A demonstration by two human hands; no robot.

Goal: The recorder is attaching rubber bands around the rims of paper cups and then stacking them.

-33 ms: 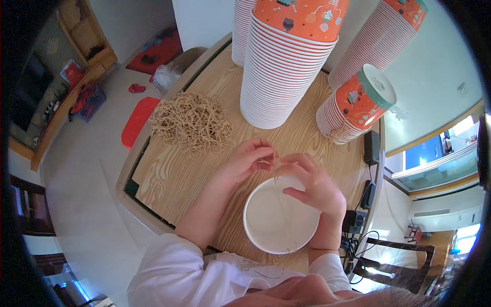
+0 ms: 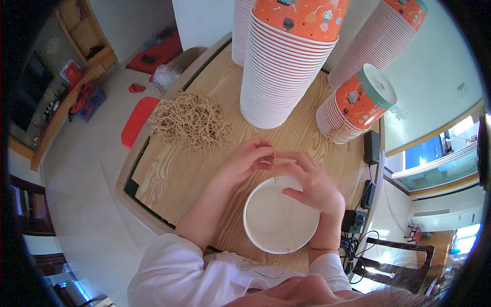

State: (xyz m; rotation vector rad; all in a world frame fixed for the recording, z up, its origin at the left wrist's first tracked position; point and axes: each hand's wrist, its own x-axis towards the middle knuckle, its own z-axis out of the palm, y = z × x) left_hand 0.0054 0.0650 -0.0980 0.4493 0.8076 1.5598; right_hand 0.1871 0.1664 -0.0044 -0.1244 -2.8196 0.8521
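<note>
String [image 2: 283,209] over a white tub, viewed from my remote station through the head camera. I see the left hand [image 2: 254,157] with fingers curled inward, thumb and fingertips drawn together in a pinch on the string. The right hand [image 2: 313,183] is half open, its palm turned down, its index and middle fingertips reaching the string beside the left fingertips and its thumb spread well away; I cannot tell whether it grips the string or only touches it. From the 2 hands, I trace the string downward across the mouth of the white tub [image 2: 260,217] to the near rim. The tub stands on the wood-grained tabletop [image 2: 166,179], close to the person, its mouth upward and partly covered by the right hand.

Beyond the left hand I note a loose heap of tan string [image 2: 192,123]. Farther back stands a tall stack of tubs [image 2: 286,71], white with an orange printed tub at its top. To the right is a shorter stack [image 2: 353,102] with a green-edged end uppermost and strands of string at its lower side. A black power adapter [image 2: 372,147] lies near the right edge.
</note>
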